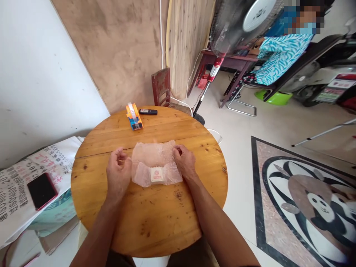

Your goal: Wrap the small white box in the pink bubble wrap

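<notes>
A small white box (157, 174) with a red print on top lies on a clear sheet of bubble wrap (152, 152). The wrap is folded in around the box's left and right sides, while its far part spreads flat on the table. My left hand (118, 172) is at the wrap's left edge, fingers half curled and apart from the thumb, with nothing visible between them. On the other side, my right hand (185, 160) pinches the wrap's right edge between thumb and fingers.
On the round wooden table (155, 222) stand an orange and blue tape dispenser (134, 116) and a dark remote-like object (148, 111). A phone (42, 191) lies on a sack (19, 167) at left. Beyond are a chair (161, 87), a fan (244, 22) and a seated person (286, 55).
</notes>
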The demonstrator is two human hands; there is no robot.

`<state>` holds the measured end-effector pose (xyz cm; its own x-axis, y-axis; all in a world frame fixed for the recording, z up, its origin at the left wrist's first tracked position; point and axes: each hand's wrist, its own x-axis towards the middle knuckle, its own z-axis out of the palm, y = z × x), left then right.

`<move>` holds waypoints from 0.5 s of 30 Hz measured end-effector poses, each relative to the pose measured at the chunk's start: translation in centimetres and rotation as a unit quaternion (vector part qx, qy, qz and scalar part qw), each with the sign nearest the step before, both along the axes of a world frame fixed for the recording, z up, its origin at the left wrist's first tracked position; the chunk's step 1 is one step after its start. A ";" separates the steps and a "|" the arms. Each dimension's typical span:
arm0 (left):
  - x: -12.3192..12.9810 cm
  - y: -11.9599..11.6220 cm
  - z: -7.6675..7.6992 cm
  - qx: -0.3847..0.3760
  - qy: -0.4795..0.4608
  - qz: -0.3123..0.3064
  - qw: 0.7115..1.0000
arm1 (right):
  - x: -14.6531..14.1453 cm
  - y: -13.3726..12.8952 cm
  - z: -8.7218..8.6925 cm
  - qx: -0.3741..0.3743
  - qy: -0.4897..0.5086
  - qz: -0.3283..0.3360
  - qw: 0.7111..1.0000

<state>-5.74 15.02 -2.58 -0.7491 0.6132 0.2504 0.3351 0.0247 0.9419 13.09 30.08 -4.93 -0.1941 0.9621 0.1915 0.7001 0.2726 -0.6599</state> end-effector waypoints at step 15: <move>-0.9 -4.3 3.9 -0.139 0.031 -0.439 0.887 | -0.6 0.5 0.1 -0.012 -0.054 -0.025 0.998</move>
<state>-6.64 10.75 1.30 0.0574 0.9981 0.0230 0.3908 -0.0437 0.9194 12.50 30.60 -4.78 -0.1634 0.9752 0.1493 0.7803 0.2203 -0.5854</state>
